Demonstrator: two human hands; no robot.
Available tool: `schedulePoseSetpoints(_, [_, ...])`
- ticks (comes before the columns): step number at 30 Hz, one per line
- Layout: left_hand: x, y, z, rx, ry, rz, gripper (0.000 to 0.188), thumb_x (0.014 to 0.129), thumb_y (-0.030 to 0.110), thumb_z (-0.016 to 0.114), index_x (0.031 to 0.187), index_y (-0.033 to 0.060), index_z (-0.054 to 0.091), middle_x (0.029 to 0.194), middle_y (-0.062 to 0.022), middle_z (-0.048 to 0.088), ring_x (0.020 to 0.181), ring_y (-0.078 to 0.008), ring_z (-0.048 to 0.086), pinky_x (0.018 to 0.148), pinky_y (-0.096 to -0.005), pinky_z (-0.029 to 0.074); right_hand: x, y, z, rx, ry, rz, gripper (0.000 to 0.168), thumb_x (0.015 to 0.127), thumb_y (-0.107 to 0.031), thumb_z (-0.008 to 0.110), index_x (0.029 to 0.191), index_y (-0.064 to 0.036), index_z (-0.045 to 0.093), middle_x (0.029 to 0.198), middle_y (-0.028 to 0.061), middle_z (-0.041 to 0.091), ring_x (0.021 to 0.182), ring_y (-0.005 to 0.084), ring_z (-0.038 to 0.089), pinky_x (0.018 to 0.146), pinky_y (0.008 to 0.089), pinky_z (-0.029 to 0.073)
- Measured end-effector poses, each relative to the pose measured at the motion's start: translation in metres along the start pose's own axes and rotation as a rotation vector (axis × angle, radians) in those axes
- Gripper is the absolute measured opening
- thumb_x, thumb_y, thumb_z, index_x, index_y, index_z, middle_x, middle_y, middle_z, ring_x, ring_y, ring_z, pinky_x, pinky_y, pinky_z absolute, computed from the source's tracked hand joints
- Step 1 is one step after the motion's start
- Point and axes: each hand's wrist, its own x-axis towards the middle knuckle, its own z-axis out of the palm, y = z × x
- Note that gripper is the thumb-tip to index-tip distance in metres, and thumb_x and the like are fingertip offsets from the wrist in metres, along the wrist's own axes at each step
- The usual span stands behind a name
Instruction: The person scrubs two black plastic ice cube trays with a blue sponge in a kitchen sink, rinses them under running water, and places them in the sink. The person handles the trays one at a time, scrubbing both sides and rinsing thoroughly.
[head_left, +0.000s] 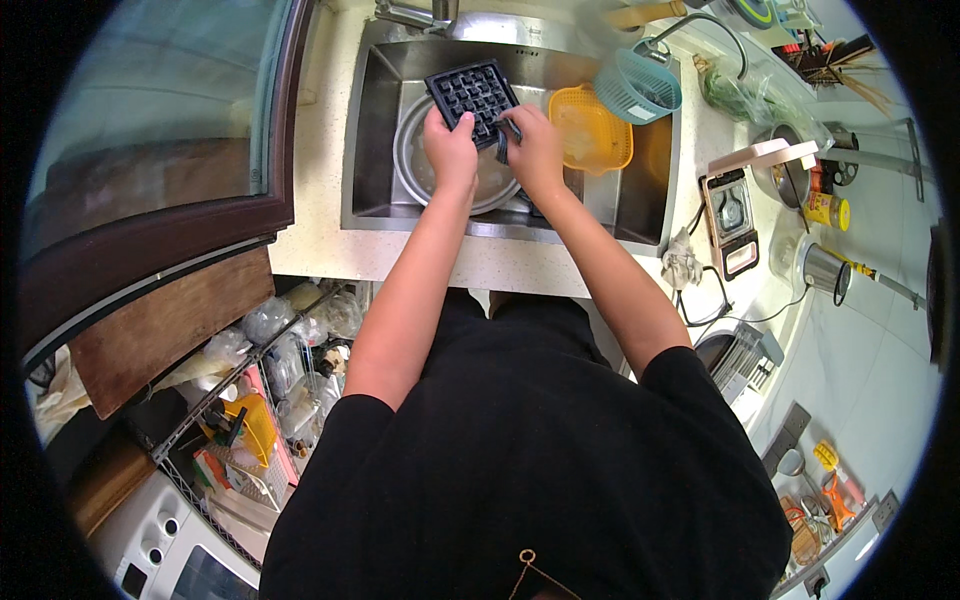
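A black waffle-maker plate (472, 94) with raised square studs is tilted over the stainless steel sink (626, 202). My left hand (451, 150) grips its lower left edge, thumb on the studded face. At the plate's right corner, my right hand (536, 146) pinches a small dark grey piece (508, 137), perhaps cloth; the fingers hide most of it. Below both hands sits a round metal basin (409, 169) with cloudy water in it. A yellow plastic basket (592, 131) lies in the sink to the right of my right hand.
A teal strainer basket (637, 86) hangs at the sink's back right corner. The faucet (420, 16) is behind the sink. On the right counter are an opened pink waffle maker (731, 217), a crumpled cloth (681, 261) and a black cord (724, 300). A brown-framed window (289, 112) juts in at left.
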Motion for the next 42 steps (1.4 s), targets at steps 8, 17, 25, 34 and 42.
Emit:
schedulePoseSetpoints(8, [0.007,0.015,-0.012,-0.029,0.029,-0.035,0.036,0.095,-0.007,0.060,0.130,-0.0023,0.055,0.117,-0.0094,0.068,0.096,-0.0168,0.067,0.087,-0.0320,0.055,0.006,0.008,-0.024,0.034,-0.109,0.020,0.014,0.082,-0.005,0.073,0.095,-0.004,0.070,0.096,0.0152,0.067,0.091,0.0393,0.066,0.077,0.0438,0.053])
schedulePoseSetpoints(17, [-0.007,0.047,-0.021,-0.168,-0.153,-0.192,0.031,0.104,0.006,0.053,0.135,0.0053,0.052,0.118,-0.0068,0.067,0.092,-0.0167,0.070,0.070,-0.0340,0.063,0.010,-0.043,-0.016,0.007,-0.162,0.109,0.016,0.081,-0.013,0.076,0.096,-0.008,0.072,0.095,0.0136,0.069,0.093,0.0371,0.067,0.078,0.0444,0.054])
schedulePoseSetpoints(25, [-0.021,0.068,-0.008,-0.058,-0.246,-0.156,0.033,0.103,0.006,0.054,0.137,0.0046,0.052,0.114,-0.0054,0.066,0.092,-0.0131,0.068,0.069,-0.0318,0.063,0.034,-0.072,-0.010,-0.161,0.029,0.095,0.014,0.081,-0.009,0.074,0.094,-0.006,0.070,0.095,0.0136,0.069,0.088,0.0370,0.067,0.075,0.0446,0.053])
schedulePoseSetpoints(34, [-0.012,0.061,-0.011,-0.091,-0.308,-0.118,0.034,0.100,-0.002,0.057,0.133,0.0004,0.056,0.114,-0.0056,0.068,0.099,-0.0123,0.064,0.089,-0.0283,0.052,0.039,-0.084,-0.003,-0.152,0.116,0.076,0.014,0.079,-0.002,0.074,0.092,-0.001,0.070,0.091,0.0169,0.069,0.088,0.0382,0.067,0.077,0.0430,0.053])
schedulePoseSetpoints(42, [0.004,0.080,-0.007,-0.035,-0.321,-0.288,0.035,0.100,-0.001,0.057,0.135,0.0007,0.056,0.115,-0.0061,0.069,0.096,-0.0125,0.065,0.087,-0.0298,0.053,0.028,-0.079,0.004,-0.209,0.149,0.092,0.012,0.081,-0.001,0.070,0.093,-0.003,0.068,0.093,0.0179,0.067,0.089,0.0405,0.065,0.077,0.0464,0.052])
